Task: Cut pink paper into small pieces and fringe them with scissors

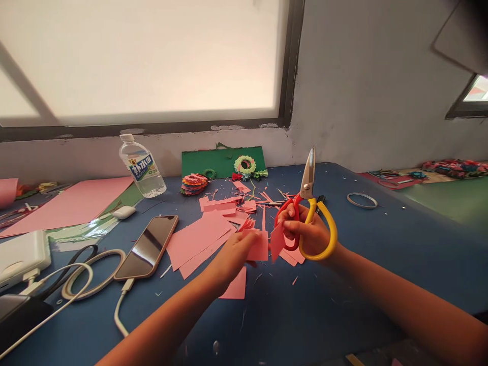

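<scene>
My left hand (237,249) is closed on a small pink paper piece (260,247), held above the table. In my right hand (310,231) are scissors (307,187) with one red and one yellow handle, blades pointing up and together. The fingers of that same hand also pinch another pink paper piece (278,241), close beside the left hand's piece but apart from it. Larger pink sheets (202,236) lie just left of my hands. Pink offcuts and thin strips (221,205) are scattered behind them.
A phone (148,248) with a white cable lies at left, near a power bank (23,256). A water bottle (143,168) leans toward the wall. Layered paper flowers (194,184) and a green card (221,161) are at the back. A ring (362,200) lies at right.
</scene>
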Demonstrator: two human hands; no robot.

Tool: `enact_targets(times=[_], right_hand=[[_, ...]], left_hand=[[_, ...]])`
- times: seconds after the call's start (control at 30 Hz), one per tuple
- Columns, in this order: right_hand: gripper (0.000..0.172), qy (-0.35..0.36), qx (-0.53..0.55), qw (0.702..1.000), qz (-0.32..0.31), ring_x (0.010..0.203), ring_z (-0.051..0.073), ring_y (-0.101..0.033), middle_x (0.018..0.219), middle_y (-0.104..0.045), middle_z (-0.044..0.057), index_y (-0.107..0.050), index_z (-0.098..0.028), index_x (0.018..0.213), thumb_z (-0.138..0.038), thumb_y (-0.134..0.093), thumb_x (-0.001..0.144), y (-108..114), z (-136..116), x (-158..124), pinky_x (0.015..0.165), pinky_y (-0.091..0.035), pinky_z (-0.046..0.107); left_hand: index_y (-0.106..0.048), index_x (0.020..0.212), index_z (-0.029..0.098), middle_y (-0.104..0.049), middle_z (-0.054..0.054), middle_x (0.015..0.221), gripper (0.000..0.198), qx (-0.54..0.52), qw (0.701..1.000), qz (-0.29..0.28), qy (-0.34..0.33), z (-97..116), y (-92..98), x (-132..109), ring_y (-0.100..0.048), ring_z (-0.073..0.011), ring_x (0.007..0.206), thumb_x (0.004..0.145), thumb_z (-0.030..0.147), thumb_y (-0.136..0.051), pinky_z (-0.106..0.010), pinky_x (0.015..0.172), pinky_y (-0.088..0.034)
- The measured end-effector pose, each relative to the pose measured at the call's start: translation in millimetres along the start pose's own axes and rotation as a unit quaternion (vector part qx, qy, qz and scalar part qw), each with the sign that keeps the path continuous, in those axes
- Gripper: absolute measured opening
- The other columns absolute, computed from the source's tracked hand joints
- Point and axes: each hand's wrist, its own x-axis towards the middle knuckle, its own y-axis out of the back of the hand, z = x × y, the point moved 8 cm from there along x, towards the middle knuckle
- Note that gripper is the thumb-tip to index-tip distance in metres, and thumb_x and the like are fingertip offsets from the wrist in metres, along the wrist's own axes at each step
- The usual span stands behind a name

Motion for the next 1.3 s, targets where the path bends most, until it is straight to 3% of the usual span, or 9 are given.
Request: enact_targets(times=[0.1, 0.27, 0.4, 0.53, 0.77, 0.9, 1.0, 1.17, 1.3], right_hand=[[0.028, -0.002, 0.01, 1.0, -0.023, 0.049, 0.007, -0.046, 0.061, -0.055, -0.005, -0.04, -0.019, 0.063, -0.018, -0.067, 0.057, -3.1, 0.8, -0.9, 0.044, -0.034, 0.019], [0.03, -0.026, -0.005, 0.998, -0.058, 0.049, 0.008, -0.048, 0.061, -0.056, -0.004, -0.038, -0.019, 0.064, -0.02, -0.067, 0.058, -9.5, 5.0, -5.1, 0.045, -0.037, 0.021], [0.032, -0.039, 0.007, 0.996, -0.077, 0.048, 0.008, -0.05, 0.062, -0.057, -0.003, -0.037, -0.019, 0.064, -0.021, -0.069, 0.058, -14.9, 4.8, -8.0, 0.042, -0.038, 0.02], [0.035, -0.056, 0.0, 0.995, -0.086, 0.043, 0.007, -0.05, 0.065, -0.057, -0.004, -0.036, -0.02, 0.065, -0.024, -0.07, 0.06, -19.1, 5.9, -9.9, 0.036, -0.04, 0.019], [0.038, -0.057, 0.023, 0.992, -0.111, 0.039, 0.005, -0.05, 0.069, -0.06, -0.003, -0.032, -0.02, 0.066, -0.024, -0.07, 0.062, -21.9, 6.1, -12.4, 0.035, -0.04, 0.018], [0.04, -0.056, 0.009, 0.991, -0.122, 0.037, 0.005, -0.047, 0.069, -0.059, -0.003, -0.032, -0.021, 0.067, -0.027, -0.07, 0.062, -21.0, -0.4, -12.9, 0.033, -0.037, 0.018], [0.042, -0.04, -0.038, 0.992, -0.114, 0.042, 0.007, -0.048, 0.068, -0.058, -0.002, -0.031, -0.021, 0.066, -0.033, -0.072, 0.06, -19.4, -4.6, -11.2, 0.038, -0.039, 0.02], [0.048, 0.057, -0.095, 0.993, -0.044, 0.039, 0.005, -0.033, 0.06, -0.044, -0.004, -0.032, -0.021, 0.066, -0.063, -0.055, 0.064, -6.5, -16.9, -5.9, 0.035, -0.025, 0.019], [0.048, 0.094, -0.217, 0.972, -0.006, 0.045, 0.006, -0.028, 0.06, -0.034, -0.006, -0.038, -0.021, 0.072, -0.067, -0.05, 0.064, 5.1, -26.5, -7.1, 0.041, -0.025, 0.02]], left_hand=[[-0.062, 0.069, 0.014, -0.057, -0.001, 0.062, 0.017, 0.074, 0.994, -0.077, 0.015, -14.3, -12.6, 0.6, -0.05, -0.0126, 0.055, 0.069, 0.031, -0.057, -0.022, 0.05, -0.034], [-0.063, 0.088, 0.018, -0.062, -0.006, 0.091, 0.025, 0.074, 0.992, -0.017, -0.104, 7.9, -9.7, -6.5, -0.055, -0.0198, 0.085, 0.072, 0.037, -0.058, -0.026, 0.069, -0.041], [-0.059, 0.095, 0.016, -0.062, -0.009, 0.096, 0.03, -0.105, 0.986, -0.13, 0.012, 1.5, -29.6, -12.7, -0.06, -0.0187, 0.083, 0.077, 0.04, -0.055, -0.028, 0.068, -0.046], [-0.056, 0.102, 0.016, -0.063, -0.009, 0.096, 0.041, -0.213, 0.96, -0.153, 0.102, -11.2, -37.8, -17.0, -0.062, -0.0133, 0.075, 0.065, 0.024, -0.071, -0.022, 0.066, -0.047], [-0.059, 0.094, 0.011, -0.063, -0.011, 0.092, 0.045, -0.285, 0.911, -0.224, 0.195, -21.0, -58.1, -31.1, -0.064, -0.0176, 0.077, 0.072, 0.05, -0.057, -0.025, 0.062, -0.049], [-0.058, 0.072, 0.012, -0.06, -0.002, 0.063, 0.028, -0.26, 0.928, -0.203, 0.171, -21.0, -55.8, -28.1, -0.06, -0.0103, 0.059, 0.067, 0.038, -0.067, -0.019, 0.054, -0.047], [-0.056, 0.064, 0.013, -0.054, 0.002, 0.057, 0.022, -0.239, 0.941, -0.207, 0.121, -13.6, -54.0, -25.0, -0.052, -0.0056, 0.049, 0.063, 0.029, -0.071, -0.015, 0.047, -0.045], [-0.057, 0.087, 0.013, -0.061, -0.003, 0.07, 0.024, -0.18, 0.975, -0.124, 0.04, 2.1, -35.5, -21.6, -0.058, -0.0099, 0.052, 0.069, 0.026, -0.065, -0.016, 0.039, -0.045], [-0.051, 0.101, 0.013, -0.066, -0.01, 0.085, 0.029, -0.159, 0.987, -0.021, -0.013, 15.4, -10.4, -23.6, -0.062, -0.0145, 0.055, 0.075, 0.025, -0.052, -0.018, 0.033, -0.044]])
